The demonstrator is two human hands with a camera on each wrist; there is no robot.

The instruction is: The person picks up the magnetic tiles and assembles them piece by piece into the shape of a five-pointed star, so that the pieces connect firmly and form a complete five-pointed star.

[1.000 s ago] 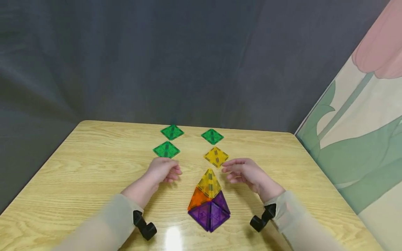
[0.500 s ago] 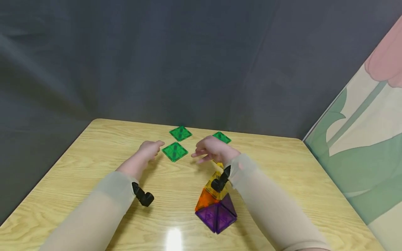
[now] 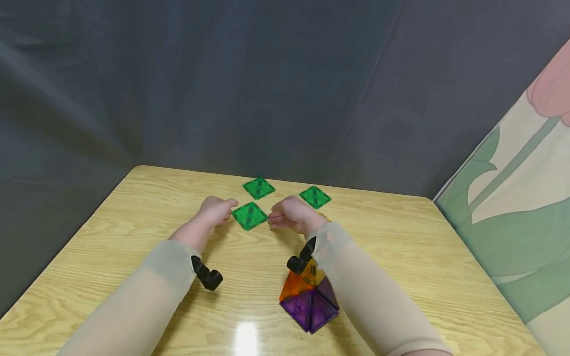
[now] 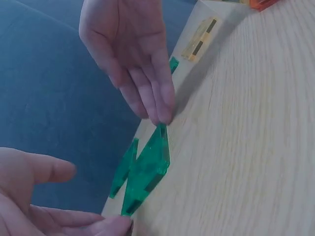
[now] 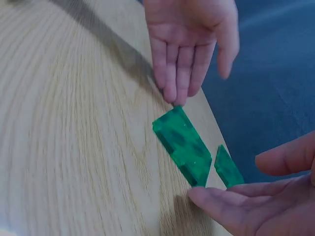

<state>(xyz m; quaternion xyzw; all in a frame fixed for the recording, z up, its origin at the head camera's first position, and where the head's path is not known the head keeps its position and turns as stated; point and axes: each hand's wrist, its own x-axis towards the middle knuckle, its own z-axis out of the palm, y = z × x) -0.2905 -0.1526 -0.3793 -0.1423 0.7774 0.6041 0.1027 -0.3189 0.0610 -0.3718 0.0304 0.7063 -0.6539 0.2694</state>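
Note:
A translucent green magnetic tile [image 3: 250,216], diamond-shaped from above, lies on the table between both hands. My left hand [image 3: 215,211] has its fingertips at the tile's left corner. At the opposite corner are the fingertips of my right hand [image 3: 291,215]. Both wrist views show the fingers straight and the thumbs held apart from the tile: the left hand [image 5: 189,44] at the top of the right wrist view, the right hand [image 4: 133,54] at the top of the left wrist view. Neither hand curls round the tile.
Two more green tiles [image 3: 259,188] lie toward the back edge. A yellow tile [image 4: 201,40] is mostly hidden by the right hand in the head view. Nearer the front stands a built shape of purple tiles [image 3: 310,309], orange and yellow, partly behind the right forearm.
Both hands have moved forward from beside the built shape to either side of the near green tile. The right hand has come left, and its fingertips have closed in on the tile.

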